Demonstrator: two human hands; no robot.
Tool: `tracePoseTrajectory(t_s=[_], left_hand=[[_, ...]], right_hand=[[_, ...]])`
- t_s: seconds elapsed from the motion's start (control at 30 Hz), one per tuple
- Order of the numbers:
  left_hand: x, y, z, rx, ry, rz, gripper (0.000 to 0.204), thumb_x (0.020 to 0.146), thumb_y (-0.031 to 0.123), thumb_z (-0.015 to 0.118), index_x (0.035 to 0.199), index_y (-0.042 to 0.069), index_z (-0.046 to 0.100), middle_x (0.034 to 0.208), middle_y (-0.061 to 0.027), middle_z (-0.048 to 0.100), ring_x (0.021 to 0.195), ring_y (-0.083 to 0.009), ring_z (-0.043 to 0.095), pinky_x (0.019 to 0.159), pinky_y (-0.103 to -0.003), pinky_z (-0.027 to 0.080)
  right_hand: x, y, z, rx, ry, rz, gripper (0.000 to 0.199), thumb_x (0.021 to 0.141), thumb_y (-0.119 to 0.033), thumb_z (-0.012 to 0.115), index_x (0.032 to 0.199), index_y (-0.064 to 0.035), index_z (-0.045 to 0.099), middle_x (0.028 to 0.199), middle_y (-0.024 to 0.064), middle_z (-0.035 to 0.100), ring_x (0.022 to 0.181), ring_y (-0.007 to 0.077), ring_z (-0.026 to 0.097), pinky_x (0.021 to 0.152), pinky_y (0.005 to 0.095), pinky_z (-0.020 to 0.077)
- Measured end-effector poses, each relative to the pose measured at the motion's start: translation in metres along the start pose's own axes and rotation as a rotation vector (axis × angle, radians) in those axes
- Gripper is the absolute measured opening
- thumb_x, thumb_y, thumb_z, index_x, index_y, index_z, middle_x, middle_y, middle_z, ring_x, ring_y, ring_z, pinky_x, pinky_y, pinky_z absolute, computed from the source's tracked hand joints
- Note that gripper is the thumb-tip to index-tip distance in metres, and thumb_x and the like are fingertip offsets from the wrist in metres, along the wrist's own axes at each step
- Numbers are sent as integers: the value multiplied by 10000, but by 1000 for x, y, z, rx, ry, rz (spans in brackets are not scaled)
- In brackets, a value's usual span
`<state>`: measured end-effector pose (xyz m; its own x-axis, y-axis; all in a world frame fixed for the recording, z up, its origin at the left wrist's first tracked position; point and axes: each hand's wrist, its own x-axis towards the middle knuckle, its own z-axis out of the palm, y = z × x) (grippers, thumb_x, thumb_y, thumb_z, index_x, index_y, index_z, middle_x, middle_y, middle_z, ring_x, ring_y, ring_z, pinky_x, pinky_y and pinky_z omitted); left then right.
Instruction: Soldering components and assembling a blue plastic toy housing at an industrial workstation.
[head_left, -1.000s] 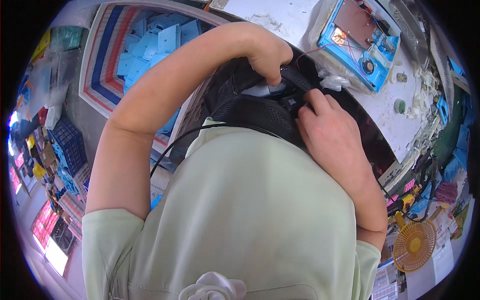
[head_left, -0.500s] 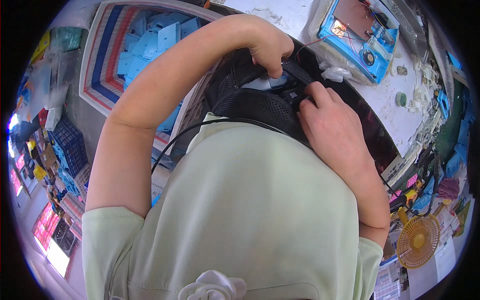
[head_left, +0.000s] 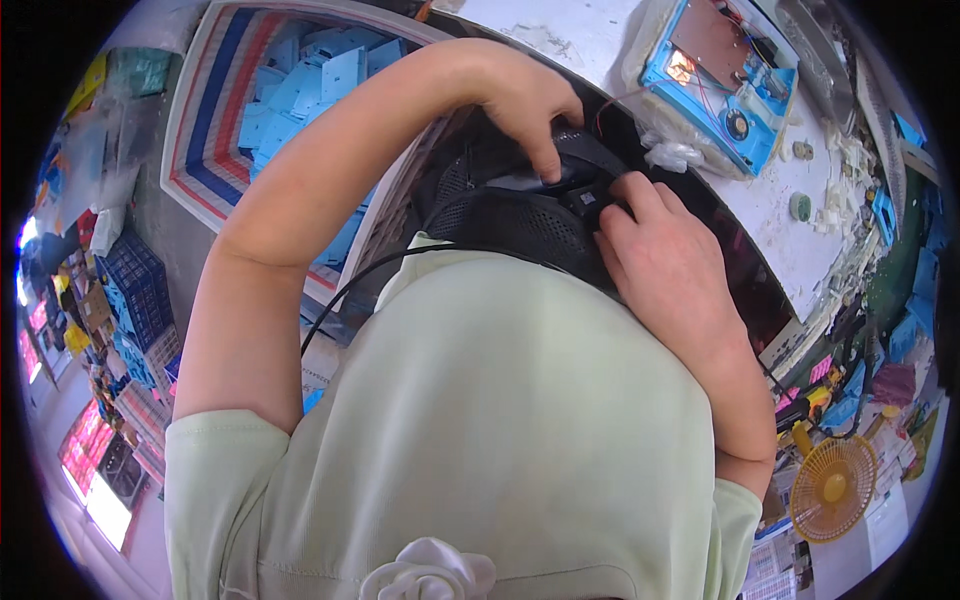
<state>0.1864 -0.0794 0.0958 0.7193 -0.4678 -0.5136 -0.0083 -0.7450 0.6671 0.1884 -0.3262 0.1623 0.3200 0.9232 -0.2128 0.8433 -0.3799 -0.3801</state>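
Note:
A black mesh bag [head_left: 500, 218] with padded edges lies against my front, at the table's near edge. My left hand [head_left: 530, 108] reaches round over its far side. The thumb presses into the bag's opening and the fingers curl on the far edge, so the hand is closed on the bag. My right hand [head_left: 665, 240] grips the bag's right edge with bent fingers. Between the hands sits a small black block with a pale square label [head_left: 587, 198]; what it belongs to I cannot tell. A black cable [head_left: 370, 262] runs from the bag toward the left.
A striped lined crate [head_left: 200, 150] at the left holds several light-blue plastic parts [head_left: 300, 90]. On the white table [head_left: 770, 235] rests an opened blue casing [head_left: 745, 125] with wires, beside clear plastic wrap [head_left: 672, 155] and scraps. A yellow fan [head_left: 833, 490] stands lower right.
My left hand has shifted slightly down, its thumb still at the opening. The shiny grey surface seen under the thumb is now mostly covered. The right hand has barely moved.

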Motion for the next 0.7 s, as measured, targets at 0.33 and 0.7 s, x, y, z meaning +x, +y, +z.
tracePoseTrajectory(t_s=[0.33, 0.7], left_hand=[[-118, -52, 42, -182, 9, -309, 260, 851, 261, 778, 895, 21, 691, 790, -96, 702, 703, -188, 647, 636, -349, 496], [-107, -2, 100, -361, 660, -65, 262, 849, 226, 764, 873, -9, 649, 800, -153, 668, 724, -316, 637, 656, -393, 495]], right_hand=[[105, -39, 14, -14, -177, -34, 297, 831, -330, 759, 889, -39, 747, 840, 135, 709, 845, 339, 693, 734, 454, 569], [107, -40, 27, 179, 66, -20, 196, 764, -213, 658, 744, -23, 703, 795, 180, 707, 787, 386, 701, 705, 488, 572]])
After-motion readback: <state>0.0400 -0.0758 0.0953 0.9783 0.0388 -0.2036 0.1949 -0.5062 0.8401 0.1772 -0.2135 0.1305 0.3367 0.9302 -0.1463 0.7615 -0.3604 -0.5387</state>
